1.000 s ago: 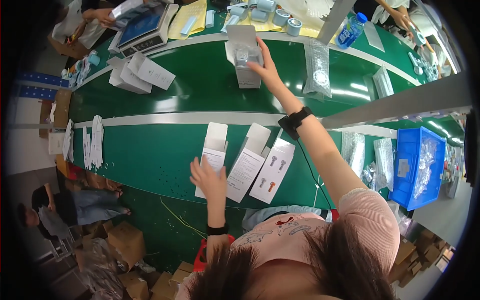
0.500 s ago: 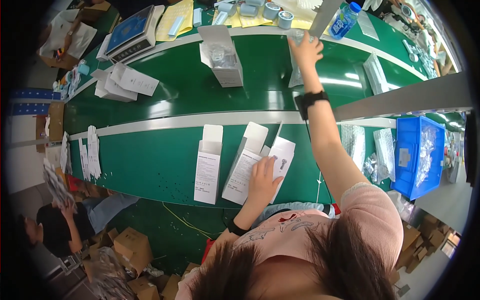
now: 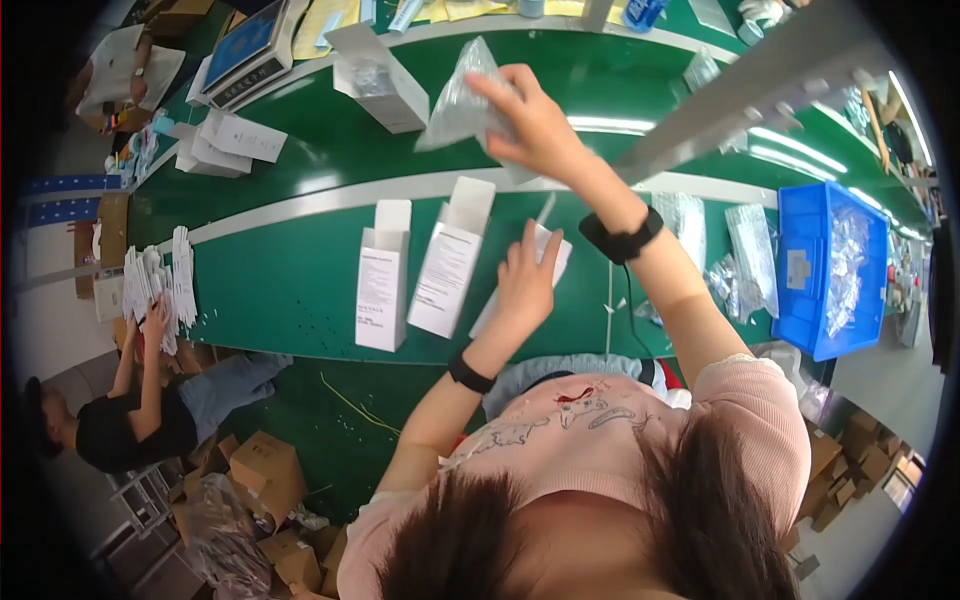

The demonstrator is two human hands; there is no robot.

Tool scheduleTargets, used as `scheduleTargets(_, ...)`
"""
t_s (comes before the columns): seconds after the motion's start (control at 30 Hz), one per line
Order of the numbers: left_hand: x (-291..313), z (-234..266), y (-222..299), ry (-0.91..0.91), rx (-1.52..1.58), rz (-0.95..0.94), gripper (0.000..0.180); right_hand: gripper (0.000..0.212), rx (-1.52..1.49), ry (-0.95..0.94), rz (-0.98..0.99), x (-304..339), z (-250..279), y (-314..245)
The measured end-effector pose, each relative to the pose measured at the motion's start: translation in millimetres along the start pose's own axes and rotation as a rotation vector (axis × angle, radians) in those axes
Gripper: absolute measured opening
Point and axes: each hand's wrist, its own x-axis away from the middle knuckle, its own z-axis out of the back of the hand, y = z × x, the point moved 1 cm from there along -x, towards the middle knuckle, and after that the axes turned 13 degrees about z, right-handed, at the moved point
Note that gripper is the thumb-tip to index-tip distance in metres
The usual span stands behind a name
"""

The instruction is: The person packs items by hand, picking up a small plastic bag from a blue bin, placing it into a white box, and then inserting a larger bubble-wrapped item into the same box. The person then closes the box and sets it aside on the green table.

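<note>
My right hand (image 3: 530, 120) reaches over the far side of the bench, its fingers closed on a clear bubble-wrap bag (image 3: 462, 98) that hangs below and left of them. Closer to me, my left hand (image 3: 525, 280) lies with its fingers spread on a white carton (image 3: 490, 312) that it partly covers. Two more white cartons stand to its left: one tilted (image 3: 450, 270) and one further left (image 3: 380, 290), each with its top flap up. Past these, an open white carton (image 3: 385, 95) holds something in clear wrap.
A blue bin (image 3: 815, 330) with clear bags sits at the right, beside bubble-wrap bags (image 3: 750, 255). A grey metal post (image 3: 740, 100) slants across the upper right. White cartons (image 3: 225, 145) and a boxed scale (image 3: 255, 60) occupy the far left. Another person (image 3: 140, 420) handles stacked white pieces at left.
My right hand has come back and left from the far edge, bringing the bubble-wrap bag. My left hand has moved off the middle carton onto the right one. The view has shifted.
</note>
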Motion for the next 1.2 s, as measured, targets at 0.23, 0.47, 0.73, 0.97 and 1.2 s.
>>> scheduleTargets(0.23,-12,13,15,-0.268,0.07,0.24,0.076,0.065,-0.165,0.391,0.287,93,95,-93)
scheduleTargets(0.47,24,41,88,-0.049,0.59,-0.09,0.074,0.065,-0.669,1.192,-0.688,169,146,-89)
scheduleTargets(0.73,38,16,141,0.067,0.965,-0.082,0.079,0.06,0.109,0.959,-0.403,187,179,-101)
scheduleTargets(0.97,19,22,141,0.284,0.848,-0.448,0.073,0.04,0.258,-0.042,-0.003,215,206,-121)
scheduleTargets(1.2,30,-24,69,0.367,0.87,0.023,0.071,0.038,0.732,-0.448,-0.566,348,210,-45)
